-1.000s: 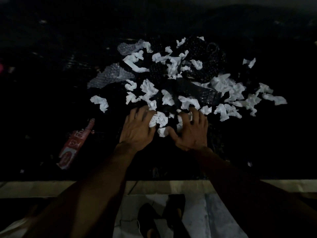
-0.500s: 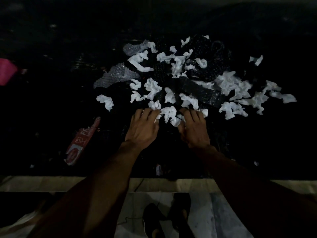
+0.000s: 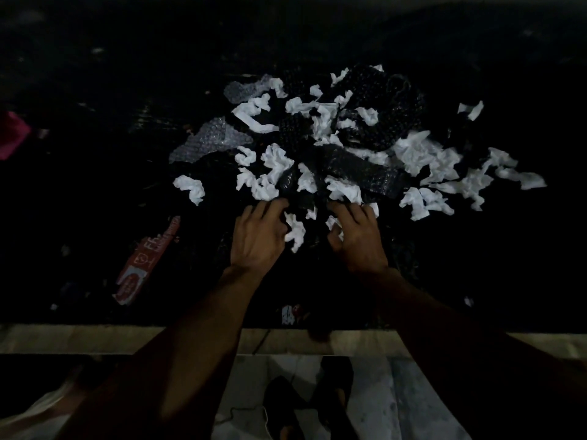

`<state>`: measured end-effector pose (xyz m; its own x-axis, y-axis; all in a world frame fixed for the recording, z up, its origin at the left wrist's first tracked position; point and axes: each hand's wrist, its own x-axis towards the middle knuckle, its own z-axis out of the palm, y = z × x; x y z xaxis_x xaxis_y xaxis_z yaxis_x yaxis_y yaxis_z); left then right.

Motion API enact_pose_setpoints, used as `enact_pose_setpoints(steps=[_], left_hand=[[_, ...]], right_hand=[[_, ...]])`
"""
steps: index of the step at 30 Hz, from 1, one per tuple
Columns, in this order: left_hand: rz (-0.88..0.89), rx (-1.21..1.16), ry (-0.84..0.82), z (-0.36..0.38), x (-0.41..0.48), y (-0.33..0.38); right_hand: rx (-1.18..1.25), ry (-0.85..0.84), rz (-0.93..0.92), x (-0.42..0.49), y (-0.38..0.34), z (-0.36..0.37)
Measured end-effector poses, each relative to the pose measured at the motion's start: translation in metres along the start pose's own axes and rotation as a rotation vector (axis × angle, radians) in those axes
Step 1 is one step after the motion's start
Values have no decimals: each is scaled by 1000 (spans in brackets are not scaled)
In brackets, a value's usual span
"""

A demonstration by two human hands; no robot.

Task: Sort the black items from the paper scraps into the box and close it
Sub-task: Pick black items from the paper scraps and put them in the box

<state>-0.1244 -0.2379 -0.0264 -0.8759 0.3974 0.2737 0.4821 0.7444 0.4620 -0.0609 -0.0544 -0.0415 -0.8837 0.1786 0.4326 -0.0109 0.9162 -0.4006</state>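
White crumpled paper scraps point(image 3: 276, 160) lie in a pile across the dark table point(image 3: 95, 339). Among them are black items: a flat one in shiny black bubble wrap point(image 3: 359, 173) and a knobbly black heap point(image 3: 384, 103) behind it. My left hand point(image 3: 259, 238) and my right hand point(image 3: 360, 241) sit palm down at the pile's near edge, fingers bent into the dark stuff. One scrap point(image 3: 294, 231) lies between them, and another shows at my right thumb. Whether either hand holds anything is lost in the dark. No box is in view.
Clear bubble wrap pieces point(image 3: 209, 141) lie left of the pile. A red and white packet point(image 3: 144, 265) lies near left, and something pink point(image 3: 11, 134) shows at the left edge. Below the table's front edge are a pale floor and dark shoes point(image 3: 305, 398).
Both hands stayed at the pile's near edge and bent their fingers more. The scraps between them were pushed about, and fewer lie there now.
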Motion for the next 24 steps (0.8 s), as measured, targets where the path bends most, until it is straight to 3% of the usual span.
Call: enact_pose_setpoints(steps=[4,11,16,18,24], left_hand=[[37,55,-6,6,-3,-1],[-203,-398,88,-5,-12,22],[94,-146,-64,6,-26,33],[111,-32,-91,14,-23,28],[73,-20,-35,17,-14,22]], right_hand=[[-30,21,-25,0,-2,-2],[-33,2,-8,-3,2,3],[-11,45,-45,-1,9,8],[11,88,-75,2,10,6],[-25,121,-153,1,21,-6]])
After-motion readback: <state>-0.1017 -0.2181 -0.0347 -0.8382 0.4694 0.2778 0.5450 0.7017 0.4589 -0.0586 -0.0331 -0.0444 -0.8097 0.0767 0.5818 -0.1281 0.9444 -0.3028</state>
